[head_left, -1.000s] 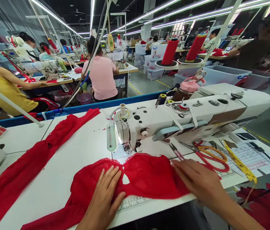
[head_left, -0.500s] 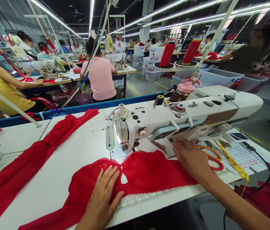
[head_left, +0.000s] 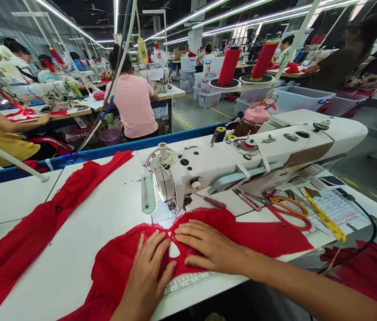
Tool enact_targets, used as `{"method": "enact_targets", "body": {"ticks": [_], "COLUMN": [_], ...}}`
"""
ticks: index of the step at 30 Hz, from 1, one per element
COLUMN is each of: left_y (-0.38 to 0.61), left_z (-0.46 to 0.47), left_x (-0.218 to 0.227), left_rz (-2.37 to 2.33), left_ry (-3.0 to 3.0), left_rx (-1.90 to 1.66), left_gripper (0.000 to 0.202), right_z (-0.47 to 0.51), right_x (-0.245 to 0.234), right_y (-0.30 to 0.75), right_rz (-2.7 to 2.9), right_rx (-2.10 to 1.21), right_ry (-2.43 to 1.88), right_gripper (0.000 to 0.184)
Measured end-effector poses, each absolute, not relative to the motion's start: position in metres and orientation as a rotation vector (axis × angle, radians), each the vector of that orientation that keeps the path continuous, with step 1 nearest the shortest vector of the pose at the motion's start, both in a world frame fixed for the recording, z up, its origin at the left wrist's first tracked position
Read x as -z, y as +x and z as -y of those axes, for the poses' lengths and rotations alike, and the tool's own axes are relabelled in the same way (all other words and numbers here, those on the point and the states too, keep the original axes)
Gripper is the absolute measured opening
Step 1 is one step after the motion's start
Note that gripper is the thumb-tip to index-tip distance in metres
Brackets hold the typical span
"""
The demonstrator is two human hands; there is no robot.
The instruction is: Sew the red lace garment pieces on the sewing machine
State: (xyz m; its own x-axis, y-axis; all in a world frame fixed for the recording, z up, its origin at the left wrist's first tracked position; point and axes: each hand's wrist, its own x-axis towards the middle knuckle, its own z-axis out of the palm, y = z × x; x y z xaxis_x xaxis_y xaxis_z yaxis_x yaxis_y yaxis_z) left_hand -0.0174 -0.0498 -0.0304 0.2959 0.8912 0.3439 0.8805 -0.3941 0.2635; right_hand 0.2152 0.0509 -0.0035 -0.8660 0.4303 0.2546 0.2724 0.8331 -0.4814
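A red lace-edged bra [head_left: 208,218] lies spread on the white sewing table, with a small teardrop gap between its cups. My left hand [head_left: 150,267] rests flat on the left cup, fingers stretched out and holding nothing. Over the right cup lies my right hand [head_left: 208,245], also open, its fingertips beside the centre join. Just behind the fabric is the needle area of a white sewing machine [head_left: 171,206]. Pink-handled tweezers [head_left: 248,200] and orange-and-red-handled scissors [head_left: 290,209] lie to the right. Another slim, dark-pink-handled tool [head_left: 213,202] sits under the machine arm.
A long bundle of red garments [head_left: 51,214] stretches along the table's left side. A ruler strip [head_left: 191,283] runs along the front edge. On the right are a yellow measuring tape [head_left: 324,216], papers and a black cable [head_left: 372,223]. Co-workers sit at machines beyond.
My right hand has moved left from the tools onto the right cup. The pink-handled tweezers now lie uncovered near the scissors. My left hand remains on the left cup.
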Motion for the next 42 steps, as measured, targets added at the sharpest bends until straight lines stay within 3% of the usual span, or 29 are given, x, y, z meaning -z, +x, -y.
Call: {"method": "enact_targets", "body": {"ticks": [8, 34, 36, 42], "left_y": [-0.02, -0.023, -0.026, -0.039], "left_z": [0.046, 0.046, 0.048, 0.054], "left_x": [0.03, 0.023, 0.021, 0.011], "left_rz": [-1.758, -1.844, -1.793, -1.575], "left_ry": [2.548, 2.61, 2.561, 2.548], "left_rx": [-0.555, -0.335, -0.322, -0.324], "left_gripper": [0.051, 0.067, 0.065, 0.033], "right_z": [-0.048, -0.05, -0.05, -0.05], "right_x": [0.001, 0.001, 0.001, 0.001], "right_y": [0.225, 0.225, 0.225, 0.225], "right_rz": [2.687, 2.649, 2.646, 2.622], "right_rx": [-0.683, -0.746, -0.751, -0.744], "right_ry": [-0.657, -0.666, -0.672, -0.651], "right_gripper": [0.063, 0.064, 0.064, 0.064]}}
